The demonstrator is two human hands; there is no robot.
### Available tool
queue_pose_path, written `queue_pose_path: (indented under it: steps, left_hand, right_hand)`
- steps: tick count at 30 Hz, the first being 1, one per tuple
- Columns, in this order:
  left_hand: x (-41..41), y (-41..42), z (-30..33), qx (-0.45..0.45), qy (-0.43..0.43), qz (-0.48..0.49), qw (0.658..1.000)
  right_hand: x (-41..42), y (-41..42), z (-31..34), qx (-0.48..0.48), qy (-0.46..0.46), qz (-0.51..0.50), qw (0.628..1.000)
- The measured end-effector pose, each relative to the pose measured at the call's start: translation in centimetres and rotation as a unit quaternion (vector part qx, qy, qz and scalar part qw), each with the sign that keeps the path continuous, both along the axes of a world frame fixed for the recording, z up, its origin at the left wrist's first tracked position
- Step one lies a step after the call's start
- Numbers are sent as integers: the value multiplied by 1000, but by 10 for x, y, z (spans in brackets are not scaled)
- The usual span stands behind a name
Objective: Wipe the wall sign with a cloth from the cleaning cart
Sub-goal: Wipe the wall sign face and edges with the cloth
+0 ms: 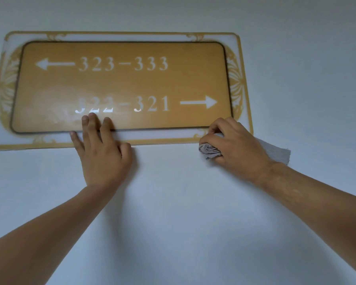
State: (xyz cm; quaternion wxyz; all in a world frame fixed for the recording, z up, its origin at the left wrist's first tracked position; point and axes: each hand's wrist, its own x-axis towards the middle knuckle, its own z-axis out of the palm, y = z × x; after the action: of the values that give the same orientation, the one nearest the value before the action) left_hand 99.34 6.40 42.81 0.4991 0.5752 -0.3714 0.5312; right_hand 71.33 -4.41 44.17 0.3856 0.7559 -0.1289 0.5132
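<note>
A gold wall sign (119,83) with a white ornamented border shows "323-333" with a left arrow and "322-321" with a right arrow. My left hand (101,153) lies flat against the wall, fingers spread, its fingertips resting on the sign's lower edge below "322". My right hand (234,147) grips a bunched grey cloth (210,150) and presses it at the sign's lower right corner. A loose end of the cloth sticks out to the right behind the hand. A glossy patch shows on the sign around the lower left digits.
A plain pale wall (183,212) surrounds the sign on every side. Both forearms reach up from the bottom corners of the view. The cleaning cart is out of view.
</note>
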Motion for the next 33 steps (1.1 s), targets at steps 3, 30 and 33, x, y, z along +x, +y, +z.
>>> queue_pose_path:
  steps: [3, 30, 33]
  left_hand:
    - [-2, 0, -2, -3, 3, 6, 1000]
    - [-82, -29, -2, 58, -144, 29, 987]
    - [-125, -44, 28, -21, -28, -3, 999]
  right_hand:
    - [-13, -8, -1, 5, -2, 5, 1000]
    - [-66, -38, 1, -25, -12, 27, 999]
    - [-71, -43, 6, -34, 16, 37, 999]
